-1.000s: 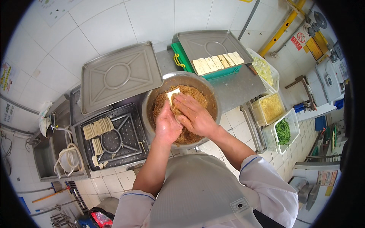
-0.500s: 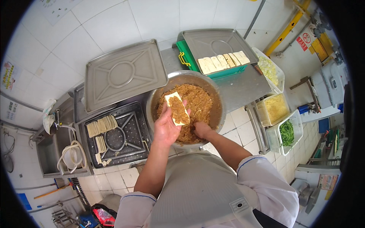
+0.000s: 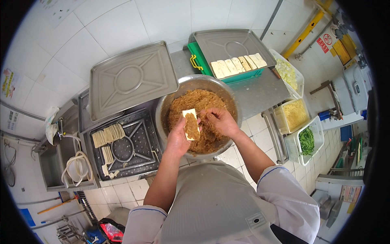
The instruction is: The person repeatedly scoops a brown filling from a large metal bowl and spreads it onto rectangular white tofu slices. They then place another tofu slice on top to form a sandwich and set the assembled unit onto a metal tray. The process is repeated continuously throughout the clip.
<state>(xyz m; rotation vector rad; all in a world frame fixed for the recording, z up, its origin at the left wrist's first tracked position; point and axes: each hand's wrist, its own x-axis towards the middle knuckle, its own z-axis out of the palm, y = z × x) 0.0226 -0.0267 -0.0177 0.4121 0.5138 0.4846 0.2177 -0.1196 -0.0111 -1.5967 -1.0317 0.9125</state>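
Note:
My left hand (image 3: 178,137) holds a pale, rectangular tofu slice (image 3: 185,112) over a large steel bowl (image 3: 234,132). A layer of brown, minced filling (image 3: 192,127) lies along the slice's upper face. Loose filling of the same kind (image 3: 195,99) fills much of the bowl. Just right of the slice, my right hand (image 3: 221,120) is closed, fingers bent and pinched together above the filling. What it pinches appears to be a bit of that filling, though the fingers partly hide it. The two hands are close but apart.
Several pale slices (image 3: 109,135) lie on a dark perforated tray (image 3: 140,160) at left. More slices (image 3: 231,66) line a metal tray (image 3: 227,44) on a green crate (image 3: 196,53). Another tray (image 3: 130,77) leans behind the bowl. Baskets of greens (image 3: 306,141) and yellow shreds (image 3: 295,116) stand right.
My right hand has come up out of the filling, moving away from me toward the slice's upper end. My left hand has turned the slice more upright and shifted slightly nearer me.

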